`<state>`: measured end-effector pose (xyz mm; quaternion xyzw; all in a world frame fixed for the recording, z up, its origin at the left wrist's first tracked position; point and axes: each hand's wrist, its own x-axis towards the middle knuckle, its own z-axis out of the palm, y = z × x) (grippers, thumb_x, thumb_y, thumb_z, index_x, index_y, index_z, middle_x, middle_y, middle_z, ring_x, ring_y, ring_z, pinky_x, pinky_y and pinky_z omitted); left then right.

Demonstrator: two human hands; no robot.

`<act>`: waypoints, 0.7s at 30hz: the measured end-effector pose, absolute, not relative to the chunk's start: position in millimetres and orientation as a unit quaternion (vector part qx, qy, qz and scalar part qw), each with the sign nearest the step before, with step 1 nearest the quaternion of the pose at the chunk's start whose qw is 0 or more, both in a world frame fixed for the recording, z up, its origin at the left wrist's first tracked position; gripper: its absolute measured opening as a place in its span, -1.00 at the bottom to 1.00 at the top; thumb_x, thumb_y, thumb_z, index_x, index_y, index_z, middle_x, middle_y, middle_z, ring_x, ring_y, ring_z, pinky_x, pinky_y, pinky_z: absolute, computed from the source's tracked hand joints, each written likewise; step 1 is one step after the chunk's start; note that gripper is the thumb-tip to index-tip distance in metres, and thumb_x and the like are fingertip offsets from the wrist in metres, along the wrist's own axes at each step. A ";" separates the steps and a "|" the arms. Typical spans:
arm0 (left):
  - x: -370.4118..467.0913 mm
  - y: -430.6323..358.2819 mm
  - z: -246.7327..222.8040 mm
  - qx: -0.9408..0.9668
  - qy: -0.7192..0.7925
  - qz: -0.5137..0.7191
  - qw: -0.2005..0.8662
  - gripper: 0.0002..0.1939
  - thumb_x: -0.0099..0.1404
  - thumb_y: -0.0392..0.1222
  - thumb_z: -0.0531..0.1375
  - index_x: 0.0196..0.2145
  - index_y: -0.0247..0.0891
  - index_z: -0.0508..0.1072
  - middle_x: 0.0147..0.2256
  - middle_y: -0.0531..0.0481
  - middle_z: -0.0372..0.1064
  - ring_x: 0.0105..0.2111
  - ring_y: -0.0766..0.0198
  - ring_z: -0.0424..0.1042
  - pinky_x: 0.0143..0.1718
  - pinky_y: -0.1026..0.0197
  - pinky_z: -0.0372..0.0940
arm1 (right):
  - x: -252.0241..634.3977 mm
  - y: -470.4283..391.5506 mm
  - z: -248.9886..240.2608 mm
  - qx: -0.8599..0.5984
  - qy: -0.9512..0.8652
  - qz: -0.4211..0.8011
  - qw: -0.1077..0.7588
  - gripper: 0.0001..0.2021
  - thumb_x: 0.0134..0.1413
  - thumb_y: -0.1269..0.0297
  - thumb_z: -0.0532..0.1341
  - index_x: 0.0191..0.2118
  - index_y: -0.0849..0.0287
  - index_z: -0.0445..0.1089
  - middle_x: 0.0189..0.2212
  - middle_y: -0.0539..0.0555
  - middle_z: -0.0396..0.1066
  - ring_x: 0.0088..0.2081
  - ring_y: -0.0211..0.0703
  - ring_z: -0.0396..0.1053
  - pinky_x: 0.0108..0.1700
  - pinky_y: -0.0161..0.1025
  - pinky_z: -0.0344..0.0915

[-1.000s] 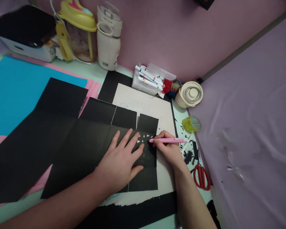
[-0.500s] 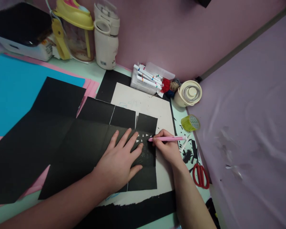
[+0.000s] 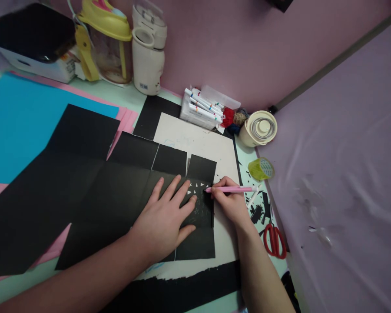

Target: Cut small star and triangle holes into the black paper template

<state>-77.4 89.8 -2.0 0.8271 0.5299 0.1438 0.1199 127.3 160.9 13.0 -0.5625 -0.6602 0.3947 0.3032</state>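
A large sheet of black card (image 3: 130, 187), scored and slit into flaps, lies across the desk. My left hand (image 3: 164, 213) rests flat on it with fingers spread, pressing it down. In my right hand (image 3: 230, 200) is a slim pink pen-shaped craft knife (image 3: 236, 189), pinched near its front end. Its tip meets the card close to the right edge. Small white triangular cut-outs (image 3: 197, 185) show around the tip, with faint drawn marks below them. Under the card is a white board (image 3: 226, 243), seen along its right side.
Red-handled scissors (image 3: 274, 241) and black paper scraps (image 3: 256, 214) lie at the right. Beyond them stand a green tape roll (image 3: 261, 168) and a cream round container (image 3: 258, 128). A marker box (image 3: 198, 114), white bottle (image 3: 148, 65) and yellow-lidded jug (image 3: 111, 52) line the wall.
The view has shifted slightly, so most things sit a little further right. Both hands keep nearly the same places on the card, with the craft knife still in my right hand.
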 end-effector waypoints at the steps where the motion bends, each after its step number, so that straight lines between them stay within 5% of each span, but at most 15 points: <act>1: -77.4 89.9 -2.1 0.827 0.530 0.144 0.120 -0.46 0.30 0.19 0.13 0.14 -0.09 0.39 0.31 -0.15 0.07 0.35 -0.12 -0.13 0.29 -0.28 -0.22 | 127.2 160.8 12.9 -0.562 -0.660 0.395 0.304 -0.88 0.05 0.34 0.22 -0.48 0.14 0.31 -0.51 -0.04 0.39 -0.42 -0.23 0.32 -0.32 -0.28 0.22; 21: -78.0 90.2 0.0 0.826 0.527 0.148 0.132 -0.47 0.32 0.17 0.13 0.15 -0.10 0.38 0.30 -0.14 0.08 0.34 -0.13 -0.13 0.29 -0.28 -0.23 | 126.4 160.3 16.5 -0.546 -0.669 0.403 0.303 -0.89 0.05 0.34 0.24 -0.47 0.14 0.35 -0.52 -0.03 0.43 -0.43 -0.21 0.37 -0.32 -0.28 0.27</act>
